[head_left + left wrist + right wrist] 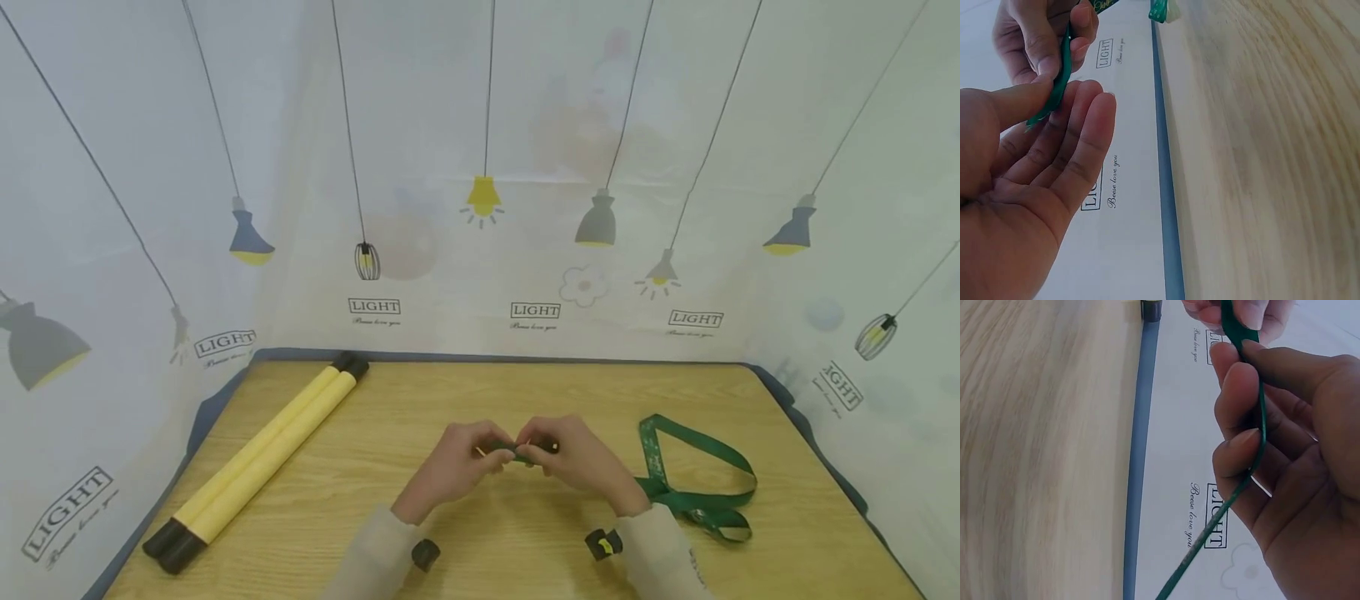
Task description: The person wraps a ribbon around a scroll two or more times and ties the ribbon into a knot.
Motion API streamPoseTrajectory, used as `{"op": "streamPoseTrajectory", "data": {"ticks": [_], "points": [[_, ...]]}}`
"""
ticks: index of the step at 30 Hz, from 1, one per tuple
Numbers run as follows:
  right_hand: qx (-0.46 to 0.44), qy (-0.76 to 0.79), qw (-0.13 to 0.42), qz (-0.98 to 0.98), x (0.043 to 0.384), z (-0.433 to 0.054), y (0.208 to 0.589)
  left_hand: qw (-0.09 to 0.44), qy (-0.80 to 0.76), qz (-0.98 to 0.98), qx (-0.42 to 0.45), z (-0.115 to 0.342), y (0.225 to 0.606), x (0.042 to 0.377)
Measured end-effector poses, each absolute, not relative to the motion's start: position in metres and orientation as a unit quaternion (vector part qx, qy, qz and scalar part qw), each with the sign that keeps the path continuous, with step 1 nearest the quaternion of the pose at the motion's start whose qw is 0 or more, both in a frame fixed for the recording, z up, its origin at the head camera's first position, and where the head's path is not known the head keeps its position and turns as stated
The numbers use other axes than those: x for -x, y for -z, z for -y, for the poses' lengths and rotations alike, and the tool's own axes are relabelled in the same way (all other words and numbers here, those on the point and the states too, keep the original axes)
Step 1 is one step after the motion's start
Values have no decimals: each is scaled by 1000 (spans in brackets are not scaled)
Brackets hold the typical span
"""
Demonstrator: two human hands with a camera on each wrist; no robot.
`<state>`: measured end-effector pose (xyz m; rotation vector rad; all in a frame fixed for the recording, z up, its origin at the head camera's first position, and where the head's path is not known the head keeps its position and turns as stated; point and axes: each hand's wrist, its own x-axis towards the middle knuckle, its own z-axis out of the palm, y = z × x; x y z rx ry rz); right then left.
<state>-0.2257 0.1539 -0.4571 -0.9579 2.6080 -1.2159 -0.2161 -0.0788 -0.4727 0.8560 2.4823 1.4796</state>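
In the head view my left hand (450, 468) and right hand (576, 460) meet over the middle of the table, fingertips close together. Between them runs a green ribbon (1262, 406). The left thumb and fingers pinch it near a frayed end, which pokes out below the thumb in the left wrist view. A short way along, the right hand pinches the same ribbon, and its other fingers curl about the strip. From the right hand the ribbon trails down toward loose green loops (705, 502) lying on the table by the right forearm. Part of it is hidden behind that arm.
Two yellow rods (280, 450) with black ends lie side by side at an angle on the left of the wooden table (420, 400). White sheeting (450, 275) printed with lamps stands around the back and sides. Small black devices (426, 554) sit by the sleeves.
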Motion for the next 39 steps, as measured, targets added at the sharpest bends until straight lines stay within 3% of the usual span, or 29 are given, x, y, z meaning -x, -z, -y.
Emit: {"op": "streamPoseTrajectory", "data": {"ticks": [13, 31, 39], "points": [[314, 401, 75, -858, 225, -154, 456, 73, -491, -825, -271, 84, 470, 213], [260, 409, 163, -859, 234, -179, 463, 81, -511, -820, -243, 106, 470, 223], [270, 405, 161, -859, 239, -197, 466, 99, -502, -830, -223, 124, 469, 228]]}}
